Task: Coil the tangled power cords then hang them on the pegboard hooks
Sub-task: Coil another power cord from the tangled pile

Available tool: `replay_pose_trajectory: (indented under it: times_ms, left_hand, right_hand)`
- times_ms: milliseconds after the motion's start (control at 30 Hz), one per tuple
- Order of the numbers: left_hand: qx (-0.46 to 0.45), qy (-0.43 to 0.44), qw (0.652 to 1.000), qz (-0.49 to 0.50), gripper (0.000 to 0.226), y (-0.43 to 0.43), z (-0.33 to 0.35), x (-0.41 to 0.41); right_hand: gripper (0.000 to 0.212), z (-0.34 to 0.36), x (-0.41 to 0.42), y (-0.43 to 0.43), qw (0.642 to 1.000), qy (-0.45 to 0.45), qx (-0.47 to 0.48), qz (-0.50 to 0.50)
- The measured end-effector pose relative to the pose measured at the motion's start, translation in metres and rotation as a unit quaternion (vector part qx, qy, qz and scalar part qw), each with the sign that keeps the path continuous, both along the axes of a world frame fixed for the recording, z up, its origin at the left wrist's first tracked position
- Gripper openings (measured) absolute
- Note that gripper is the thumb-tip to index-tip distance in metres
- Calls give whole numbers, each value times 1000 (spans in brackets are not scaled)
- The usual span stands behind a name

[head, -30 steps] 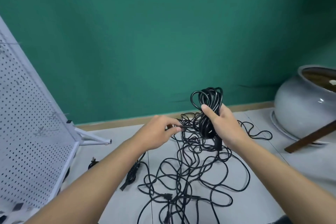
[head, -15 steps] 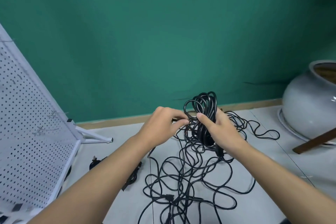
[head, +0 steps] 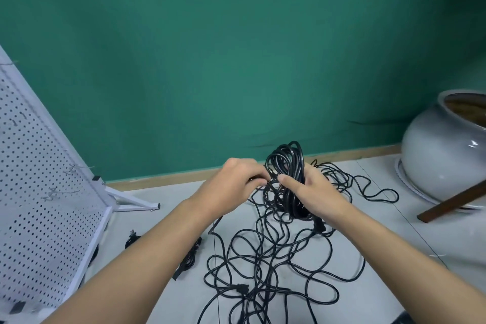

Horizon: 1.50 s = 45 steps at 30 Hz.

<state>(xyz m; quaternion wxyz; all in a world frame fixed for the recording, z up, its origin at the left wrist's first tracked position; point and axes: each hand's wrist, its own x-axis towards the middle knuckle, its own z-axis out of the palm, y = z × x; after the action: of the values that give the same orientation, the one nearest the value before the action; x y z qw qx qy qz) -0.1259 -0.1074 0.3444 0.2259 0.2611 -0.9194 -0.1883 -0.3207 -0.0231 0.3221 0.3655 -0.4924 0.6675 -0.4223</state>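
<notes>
My right hand (head: 317, 193) grips a bundle of coiled black power cord (head: 288, 160) held upright above the floor, loops sticking up past the fingers. My left hand (head: 234, 185) pinches a strand of the same cord right beside the coil, fingertips almost touching the right thumb. Below both hands a tangle of loose black cords (head: 273, 260) spreads over the grey floor, with a plug (head: 242, 289) near the bottom. A white pegboard (head: 39, 192) with metal hooks (head: 75, 167) leans at the left.
The pegboard's white stand foot (head: 136, 202) juts out on the floor. Another small bundled cord (head: 188, 258) and a plug (head: 132, 234) lie near the pegboard's base. A large grey ceramic pot (head: 441, 155) with a brown wooden stick (head: 452, 202) against it stands at the right. A green wall is behind.
My left hand has brought its strand up and rightward to the coil, so both hands now meet. The coil in my right hand has shifted slightly left and lower in view.
</notes>
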Motion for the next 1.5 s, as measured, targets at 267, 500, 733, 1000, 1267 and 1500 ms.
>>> replay_pose_trajectory:
  times_ms: [267,500,733,1000,1267,1500]
  left_hand:
    - [-56,131,990,-6,22,-1,6,2]
    - [0,173,985,8,28,-1,-2,-5]
    - [43,151,987,30,23,1,-5,-24]
    - [163,138,973,92,12,-1,-9,-24]
    - [254,267,912,179,13,15,-2,-50]
    - [366,294,860,202,9,18,-4,-51]
  right_hand:
    - [22,14,8,12,986,-91,48,129]
    - [24,21,6,20,979,-56,61,185]
    - [4,19,-12,28,991,-40,35,121]
    - [12,16,-35,29,999,-27,24,26]
    - [12,8,-15,21,999,-42,-27,-1]
    - [14,0,-5,13,997,-12,-66,-35]
